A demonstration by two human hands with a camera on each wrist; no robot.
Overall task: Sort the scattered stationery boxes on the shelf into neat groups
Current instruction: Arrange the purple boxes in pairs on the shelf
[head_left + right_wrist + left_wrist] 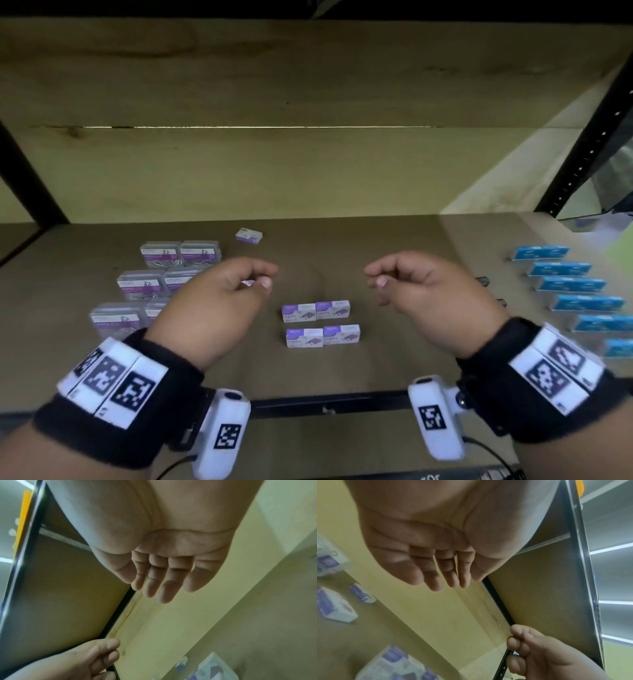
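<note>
Staple boxes (320, 323) sit four together mid-shelf (394, 260), one stray staple box (249, 236) lying behind. Left hand (219, 301) and right hand (431, 301) hover apart, fingers loose, holding nothing. Reaching back for it, a wrist could nudge the clear paper-clip boxes (161, 277), holding silvery clips, or the blue boxes (575, 294).

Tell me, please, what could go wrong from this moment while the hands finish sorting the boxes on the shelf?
1. One small purple box lies alone at the back; reaching for it, the left hand could brush the clear paper-clip boxes.
2. The four staple boxes sit tight together; a careless placement could knock them askew.
3. The right hand hovers near the blue boxes, so its wrist could disturb them.
</note>
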